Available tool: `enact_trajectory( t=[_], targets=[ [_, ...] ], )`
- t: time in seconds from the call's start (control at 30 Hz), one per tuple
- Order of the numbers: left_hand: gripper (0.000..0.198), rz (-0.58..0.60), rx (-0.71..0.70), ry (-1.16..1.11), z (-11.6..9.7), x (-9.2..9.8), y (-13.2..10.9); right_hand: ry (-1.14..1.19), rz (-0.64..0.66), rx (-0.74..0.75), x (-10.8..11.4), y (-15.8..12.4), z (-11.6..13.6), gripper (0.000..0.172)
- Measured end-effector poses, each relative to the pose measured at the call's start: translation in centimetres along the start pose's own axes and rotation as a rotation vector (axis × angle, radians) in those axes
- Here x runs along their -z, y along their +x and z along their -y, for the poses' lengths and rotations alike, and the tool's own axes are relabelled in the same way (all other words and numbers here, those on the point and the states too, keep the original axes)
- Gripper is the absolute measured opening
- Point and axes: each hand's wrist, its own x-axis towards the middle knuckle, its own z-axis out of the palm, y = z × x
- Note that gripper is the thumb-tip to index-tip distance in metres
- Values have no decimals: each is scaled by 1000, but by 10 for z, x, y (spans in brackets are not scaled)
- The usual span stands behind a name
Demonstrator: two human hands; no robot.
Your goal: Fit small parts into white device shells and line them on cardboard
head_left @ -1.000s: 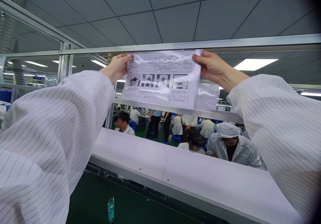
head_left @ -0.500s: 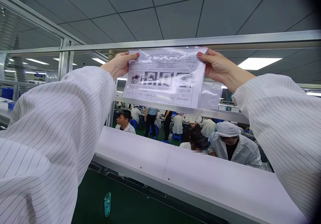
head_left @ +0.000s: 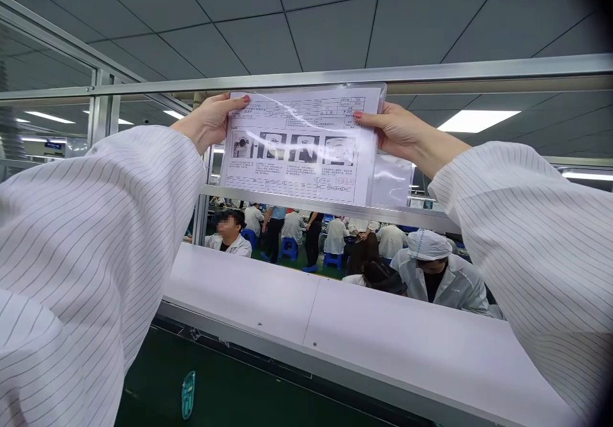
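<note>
- One long silver metal upper rail [head_left: 306, 79] crosses the view; every place here is given from it.
- One white printed sheet in a clear plastic sleeve [head_left: 299, 146] hangs upright just below the rail; whether its top edge touches the rail I cannot tell.
- Four dark-and-light photographs [head_left: 272, 146] are printed in a row across the sheet.
- Two bare hands, both below the rail, come out of two white cuffs with thin dark stripes.
- Left hand [head_left: 208, 120]: nearly closed, pinching the sheet near its upper left corner, thumb in front.
- Right hand [head_left: 402, 130]: likewise pinching, at the right edge, slightly lower; thumb in front, fingers behind.
- Writing: the heading has letters that look like "core", partly beside the left thumb; rows of small characters and red marks at the lower right are too small to read.
- One second clear plastic sleeve [head_left: 393, 181], lower under the rail, partly behind the sheet.
- One thinner silver lower rail [head_left: 311, 205], below the upper one.
- Farther below: one long white panel [head_left: 407, 344] with two small screws [head_left: 260, 323], then one teal oblong object [head_left: 188, 395] on a dark green surface [head_left: 230, 389].
- Beyond, below the rail: at least three blue stools [head_left: 288, 248] and several seated people in white.
</note>
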Motion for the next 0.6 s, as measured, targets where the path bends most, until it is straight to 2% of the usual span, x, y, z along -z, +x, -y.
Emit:
enact_trajectory(
  t=[0.1, 0.27, 0.37, 0.6],
  targets=[
    [25, 13, -73, -4, 5, 1, 4, -17, 16, -6, 6, 4, -3, 17],
    [31, 52, -103, -16, 11, 0, 4, -15, 19, -11, 14, 7, -5, 22],
    [31, 37, -115, -15, 9, -1, 6, -47, 10, 4, 13, 6, -5, 20],
    [30, -72, -147, 12, 5, -2, 15, 28, -168, 44, 1, 13, -1, 9]
  ],
)
